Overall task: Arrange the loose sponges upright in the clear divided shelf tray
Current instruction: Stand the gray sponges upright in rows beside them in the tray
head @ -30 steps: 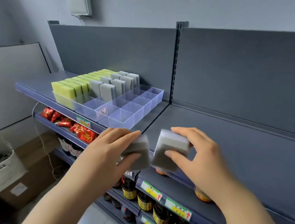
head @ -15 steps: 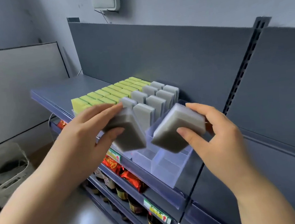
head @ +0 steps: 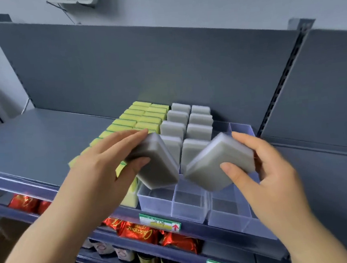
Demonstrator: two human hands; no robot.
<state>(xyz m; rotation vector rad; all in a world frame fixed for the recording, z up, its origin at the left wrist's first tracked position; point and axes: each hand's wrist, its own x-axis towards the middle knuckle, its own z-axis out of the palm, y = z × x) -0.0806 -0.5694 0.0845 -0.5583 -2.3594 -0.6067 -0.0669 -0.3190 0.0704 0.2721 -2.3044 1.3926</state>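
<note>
On the top shelf [head: 34, 138], clear divided tray [head: 227, 216] sits at the front edge, against the right upright.

Progress, judged from the present layout:
- Yellow-green sponges [head: 144, 113] stand upright in the left columns; these look full, though the left hand covers the front cells.
- Grey sponges [head: 199, 129] stand upright in the next two columns, four visible in each.
- Front cells [head: 186, 198] of the grey columns hold nothing. Cells on the tray's right side also look bare.
- Estimate: well past halfway. Two sponges are in hand, not yet seated. No loose stock shows, so the remaining count cannot be told.

Hands:
- Left hand [head: 108, 163] grips the left sponge [head: 158, 165]: thumb on the near face, fingers curled over the far top edge. Sponge tilted, lower edge hanging just above a bare front cell, not inside it.
- Right hand [head: 270, 165] grips the right sponge [head: 218, 163]: thumb on the near face, fingers wrapped behind the right edge. Sponge leans further over, closer to flat, above the neighbouring front cells.
- Both forearms enter from below; the two sponges are near each other at their lower corners, and contact cannot be told.

Next step probably needs each sponge turned upright before lowering.
</note>
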